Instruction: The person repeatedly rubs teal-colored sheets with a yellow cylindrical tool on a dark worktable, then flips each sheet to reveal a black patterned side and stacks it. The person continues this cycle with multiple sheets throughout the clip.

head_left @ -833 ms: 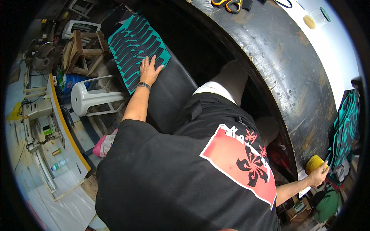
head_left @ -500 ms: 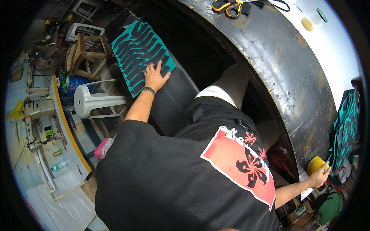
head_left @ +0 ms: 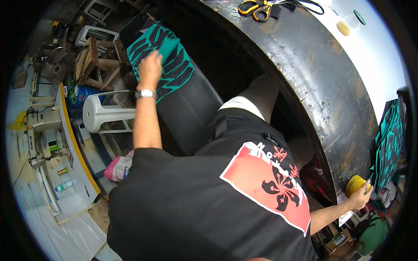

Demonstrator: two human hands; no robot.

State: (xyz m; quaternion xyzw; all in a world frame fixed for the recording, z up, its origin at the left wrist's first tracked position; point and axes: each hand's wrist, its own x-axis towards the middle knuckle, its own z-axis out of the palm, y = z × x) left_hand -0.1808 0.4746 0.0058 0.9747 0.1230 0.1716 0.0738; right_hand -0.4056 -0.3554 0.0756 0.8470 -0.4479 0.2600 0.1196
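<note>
Presently, a teal piece (head_left: 170, 47), blurred, sits above the upper part of a teal sheet with black strips (head_left: 179, 71). The left hand (head_left: 150, 66) has its fingers curled in and closed on the lower end of the teal piece; a metal watch (head_left: 146, 93) is on that wrist. The sheet lies on a long black padded surface (head_left: 191, 113), to the left of the person's legs.

Left of this surface stand a white plastic stool (head_left: 92, 114) and a wooden stool (head_left: 88, 65); farther left, a sewing machine (head_left: 43, 122) is on a pale worktop (head_left: 32, 191).

On the opposite side, the right hand (head_left: 358, 199) is at a yellow roll (head_left: 355, 185) by the near end of a dark table (head_left: 318, 78). Its fingers are bent; whether they grip the roll cannot be told. Teal-and-black sheets (head_left: 388, 145) are stacked just beyond. Orange-handled scissors (head_left: 260, 12) rest at the table's far end.
</note>
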